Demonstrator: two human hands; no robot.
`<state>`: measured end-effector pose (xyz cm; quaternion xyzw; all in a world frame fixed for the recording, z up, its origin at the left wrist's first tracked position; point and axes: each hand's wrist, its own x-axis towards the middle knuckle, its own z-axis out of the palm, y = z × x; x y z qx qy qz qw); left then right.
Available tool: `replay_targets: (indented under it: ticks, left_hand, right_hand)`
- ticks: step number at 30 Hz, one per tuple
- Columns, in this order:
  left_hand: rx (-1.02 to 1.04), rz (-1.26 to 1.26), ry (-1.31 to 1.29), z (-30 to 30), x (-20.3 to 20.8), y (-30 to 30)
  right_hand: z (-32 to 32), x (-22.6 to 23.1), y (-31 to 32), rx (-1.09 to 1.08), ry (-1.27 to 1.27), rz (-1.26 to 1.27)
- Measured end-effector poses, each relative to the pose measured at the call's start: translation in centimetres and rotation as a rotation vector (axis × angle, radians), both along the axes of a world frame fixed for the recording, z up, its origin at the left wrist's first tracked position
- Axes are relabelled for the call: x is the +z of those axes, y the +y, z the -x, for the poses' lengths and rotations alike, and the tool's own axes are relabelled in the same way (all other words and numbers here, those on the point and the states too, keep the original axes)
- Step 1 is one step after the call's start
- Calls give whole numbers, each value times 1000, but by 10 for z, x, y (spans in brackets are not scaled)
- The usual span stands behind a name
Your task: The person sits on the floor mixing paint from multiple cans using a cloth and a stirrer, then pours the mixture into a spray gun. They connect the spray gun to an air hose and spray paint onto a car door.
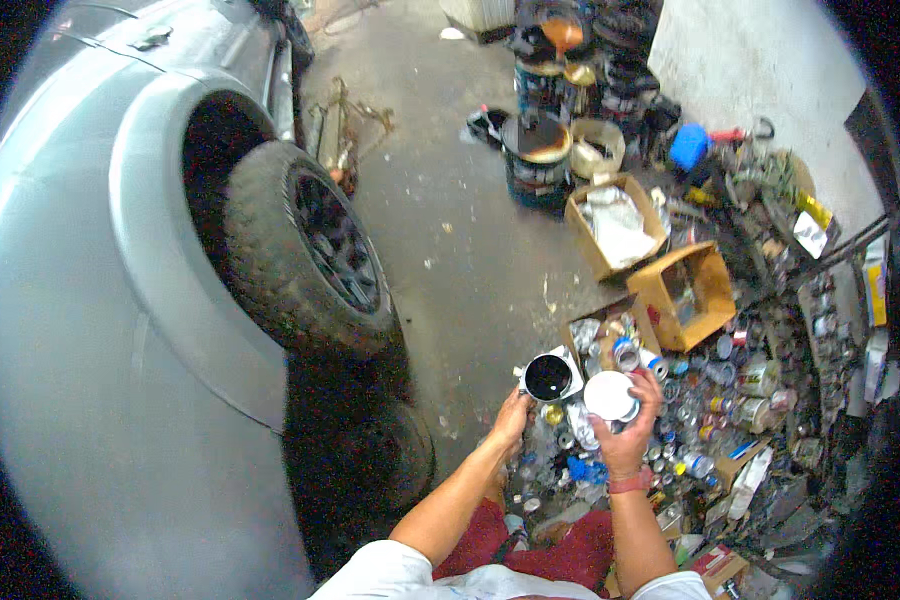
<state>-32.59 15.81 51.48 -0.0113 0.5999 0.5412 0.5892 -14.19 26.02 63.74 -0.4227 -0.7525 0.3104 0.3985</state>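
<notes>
A round container with a white rim and a dark, nearly black inside [548, 377] is held upright by my left hand [511, 415], whose fingers close on its near-left side. Just to its right, my right hand [632, 432] grips a round white-topped tub or lid [608, 397], thumb on one side and fingers curled round the other. Which of the two it is, I cannot tell. The two things are close together, over a heap of cans and bottles. An open cardboard box with cans [610, 340] lies just beyond them.
A silver car [160, 300] with its front wheel turned out [305, 250] takes up the left side. Stained paint buckets [537, 155] stand ahead. Cardboard boxes [615, 225] and piled bottles, jars and scrap [750, 390] crowd the right, along a pale wall [760, 80].
</notes>
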Motion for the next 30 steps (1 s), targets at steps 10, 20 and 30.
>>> replay_targets:
  ticks: [10, 20, 30]
  left_hand:
    - [-402, 31, 384, 212, 228, 50]
    - [-393, 59, 322, 389, 201, 114]
    - [-120, 106, 300, 569, 260, 244]
  right_hand:
    - [196, 183, 71, 341, -181, -329]
    - [377, 166, 208, 783, -158, -189]
    - [614, 207, 377, 1127, -215, -190]
